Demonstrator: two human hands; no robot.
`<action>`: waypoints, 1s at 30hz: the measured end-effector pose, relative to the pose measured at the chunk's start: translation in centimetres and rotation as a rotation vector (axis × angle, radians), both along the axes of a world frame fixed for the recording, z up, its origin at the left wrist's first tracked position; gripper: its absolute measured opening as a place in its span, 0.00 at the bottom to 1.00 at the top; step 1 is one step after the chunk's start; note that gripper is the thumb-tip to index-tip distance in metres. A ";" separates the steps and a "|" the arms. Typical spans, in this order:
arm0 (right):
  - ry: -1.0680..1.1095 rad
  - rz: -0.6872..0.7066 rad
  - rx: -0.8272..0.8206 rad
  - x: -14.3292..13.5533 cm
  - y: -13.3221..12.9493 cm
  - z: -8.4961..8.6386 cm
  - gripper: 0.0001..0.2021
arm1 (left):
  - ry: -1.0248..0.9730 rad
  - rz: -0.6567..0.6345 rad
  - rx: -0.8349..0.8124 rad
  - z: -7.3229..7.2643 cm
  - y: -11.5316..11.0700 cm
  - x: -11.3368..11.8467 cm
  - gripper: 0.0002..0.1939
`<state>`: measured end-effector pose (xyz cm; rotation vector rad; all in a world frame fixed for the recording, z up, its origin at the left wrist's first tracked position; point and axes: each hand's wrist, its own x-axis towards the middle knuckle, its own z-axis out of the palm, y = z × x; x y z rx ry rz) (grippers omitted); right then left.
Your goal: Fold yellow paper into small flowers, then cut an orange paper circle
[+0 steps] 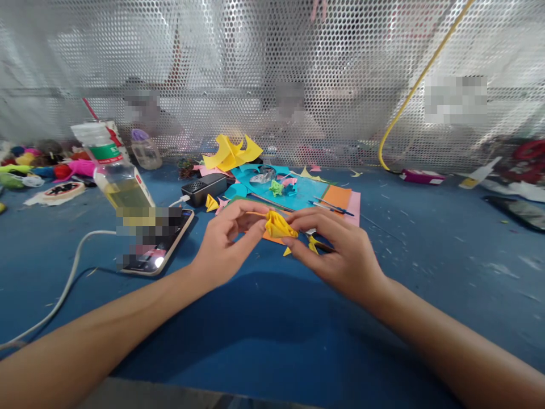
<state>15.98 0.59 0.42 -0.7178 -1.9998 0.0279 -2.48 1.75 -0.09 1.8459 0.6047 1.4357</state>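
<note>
Between my two hands is a folded yellow paper piece (280, 225), shaped like a small rosette and raised above the blue table. My left hand (227, 241) pinches its left side with thumb and fingertips. On the other side, my right hand (332, 241) grips its right edge, the thumb below and the fingers above. Yellow paper scraps (314, 245) lie just behind the right fingers, next to a dark-handled tool partly hidden by that hand. Coloured paper sheets (306, 193) are spread beyond the hands, with small folded pieces (276, 187) on top.
A phone (170, 244) lies at left by a bottle of yellowish liquid (123, 182), with a white cable (74, 267) trailing leftward. Behind stand a black box (206, 189) and cut yellow paper (232, 152). A perforated metal screen (340, 74) closes off the back. Another phone (517, 210) lies far right.
</note>
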 end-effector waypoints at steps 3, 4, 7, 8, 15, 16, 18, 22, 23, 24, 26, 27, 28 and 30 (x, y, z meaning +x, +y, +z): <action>0.025 -0.007 0.041 0.1 -0.1 0.2 0.06 | -0.004 0.007 0.006 0.1 -0.1 0.0 0.12; 0.029 -0.007 0.053 0.1 -0.1 0.2 0.06 | 0.022 0.040 0.030 0.1 -0.2 0.0 0.14; 0.007 -0.005 0.077 0.1 -0.1 0.1 0.07 | 0.126 0.109 0.135 0.0 -0.1 -0.1 0.14; -0.007 -0.004 0.083 0.2 -0.1 0.1 0.07 | 0.148 0.111 0.161 0.0 -0.1 -0.1 0.14; -0.109 0.037 0.095 0.5 -0.3 0.3 0.08 | 0.153 0.058 0.234 -0.2 0.3 -0.1 0.11; -0.133 0.047 0.092 0.5 -0.3 0.3 0.08 | 0.147 0.042 0.228 -0.2 0.3 -0.1 0.11; -0.181 0.060 0.087 0.7 -0.2 0.2 0.08 | 0.134 0.018 0.221 -0.1 0.3 -0.2 0.10; -0.213 0.082 0.107 0.8 -0.1 0.1 0.08 | 0.117 0.016 0.202 0.0 0.2 -0.1 0.06; -0.212 0.088 0.115 0.8 -0.1 0.1 0.08 | 0.118 0.020 0.196 0.1 0.1 -0.1 0.06; -0.208 0.093 0.123 0.8 -0.1 0.1 0.08 | 0.121 0.025 0.193 0.1 0.1 -0.1 0.05; -0.205 0.092 0.140 0.8 -0.2 0.2 0.09 | 0.126 0.037 0.191 0.1 0.0 0.0 0.05; -0.205 0.090 0.150 0.7 -0.2 0.2 0.09 | 0.127 0.042 0.190 0.1 -0.1 0.0 0.05; -0.207 0.088 0.159 0.7 -0.3 0.2 0.10 | 0.128 0.045 0.188 0.1 -0.1 0.0 0.05; -0.211 0.084 0.174 0.7 -0.3 0.2 0.11 | 0.128 0.057 0.189 0.1 -0.2 0.0 0.05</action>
